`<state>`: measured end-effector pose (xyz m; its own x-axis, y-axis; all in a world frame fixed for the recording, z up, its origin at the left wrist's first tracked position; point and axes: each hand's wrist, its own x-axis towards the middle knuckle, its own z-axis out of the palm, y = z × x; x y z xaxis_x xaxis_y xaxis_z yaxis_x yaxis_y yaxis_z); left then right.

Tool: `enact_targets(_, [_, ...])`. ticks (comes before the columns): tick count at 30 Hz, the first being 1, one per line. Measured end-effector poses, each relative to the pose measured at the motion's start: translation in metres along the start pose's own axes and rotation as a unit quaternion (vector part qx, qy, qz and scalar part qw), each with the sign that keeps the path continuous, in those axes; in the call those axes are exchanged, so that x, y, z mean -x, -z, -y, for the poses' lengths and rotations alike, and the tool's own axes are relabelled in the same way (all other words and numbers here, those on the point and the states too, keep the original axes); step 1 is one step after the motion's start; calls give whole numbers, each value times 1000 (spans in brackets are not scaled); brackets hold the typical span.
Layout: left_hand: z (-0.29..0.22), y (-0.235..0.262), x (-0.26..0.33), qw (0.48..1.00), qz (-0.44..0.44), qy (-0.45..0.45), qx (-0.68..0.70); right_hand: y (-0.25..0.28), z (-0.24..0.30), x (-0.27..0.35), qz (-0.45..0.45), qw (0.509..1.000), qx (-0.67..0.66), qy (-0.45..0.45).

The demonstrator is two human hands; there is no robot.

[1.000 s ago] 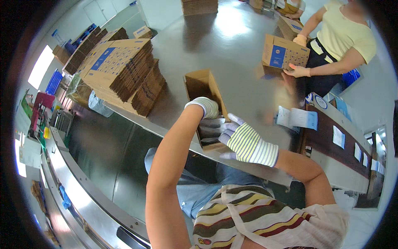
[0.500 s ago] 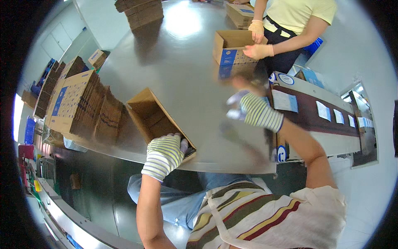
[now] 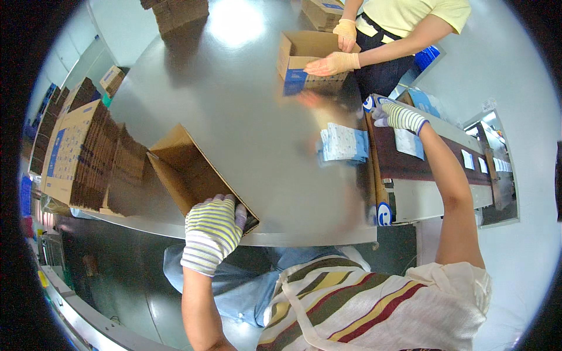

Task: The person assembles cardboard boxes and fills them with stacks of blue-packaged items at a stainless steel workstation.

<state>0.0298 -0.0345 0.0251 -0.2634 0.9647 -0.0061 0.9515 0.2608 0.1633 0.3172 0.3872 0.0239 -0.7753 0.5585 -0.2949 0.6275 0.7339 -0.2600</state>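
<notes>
An open cardboard box lies tilted toward me on the metal table, its inside showing bare brown walls. My left hand, in a striped knit glove, is closed over the box's near edge. To the right, my gloved right hand reaches over the end of a dark conveyor belt, fingers stretched out and nothing visible in them. Just below it on the belt is a flat white-and-blue packet. Several similar light-blue packets lie overlapped on the table beside the belt's end.
Stacks of flattened cartons stand along the table's left side. Another carton stack is at the far edge. Across the table, a co-worker's gloved hands handle an open carton. More packets are spaced along the belt.
My right hand has moved from over the table to over the belt, showing the light-blue packets. My left hand stays on the box. The co-worker's near hand has shifted across the carton. The view has shifted slightly.
</notes>
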Motion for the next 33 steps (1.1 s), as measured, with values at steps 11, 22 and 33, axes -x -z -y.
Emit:
enact_targets(11, [1, -6, -7, 999, 22, 9, 33, -9, 12, -54, 169, 978, 26, 117])
enact_targets(22, [2, -1, 2, 998, 29, 28, 43, -91, 144, -17, 80, 945, 295, 120])
enact_targets(33, [4, 1, 6, 994, 84, 63, 34, -57, 312, -43, -238, 742, -321, 538])
